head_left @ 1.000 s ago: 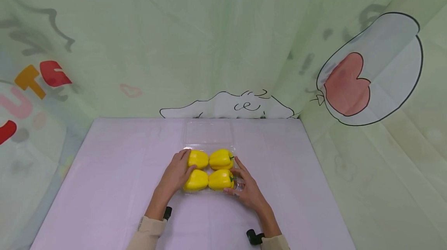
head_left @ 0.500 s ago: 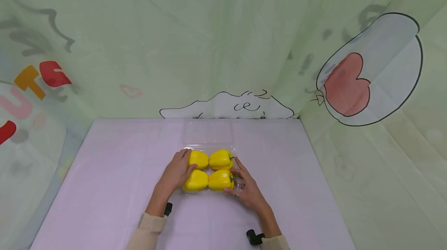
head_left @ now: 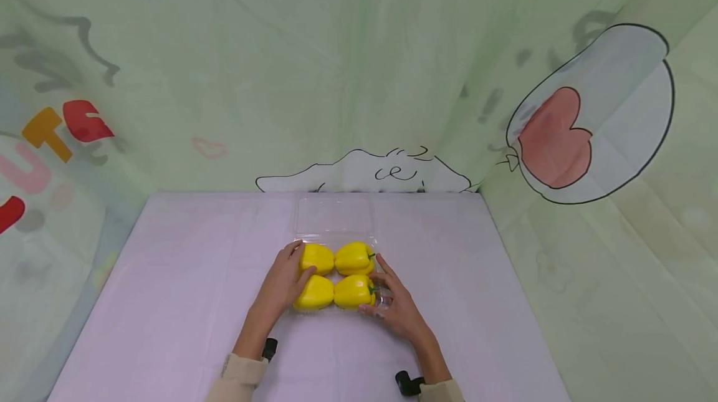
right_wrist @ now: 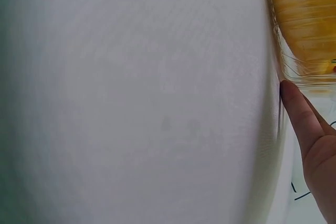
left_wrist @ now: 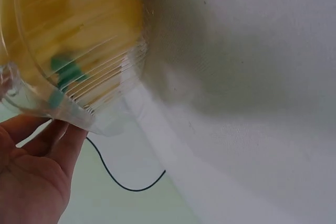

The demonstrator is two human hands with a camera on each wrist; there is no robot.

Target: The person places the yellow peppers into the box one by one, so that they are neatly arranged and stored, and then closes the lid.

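Several yellow bell peppers [head_left: 354,258] lie in two rows in a clear plastic clamshell container [left_wrist: 113,121], whose lid [head_left: 333,215] lies folded back towards the far table edge. My left hand [head_left: 283,280] grips the container's left side, fingers over the left end of the back pepper [head_left: 318,259] and thumb by the front-left pepper [head_left: 314,294]. My right hand [head_left: 397,303] holds the right side, thumb at the near corner beside the front-right pepper [head_left: 353,291]. Green stems point right. In the right wrist view a fingertip meets the container's ribbed wall [right_wrist: 302,80].
A pale lilac cloth covers the table [head_left: 196,302]. Green printed curtains [head_left: 235,78] stand behind and at both sides. Dark wrist cameras [head_left: 408,383] sit by the sleeve cuffs.
Both hands keep their places on the container, and the peppers stay as they were. The head view shifts slightly.
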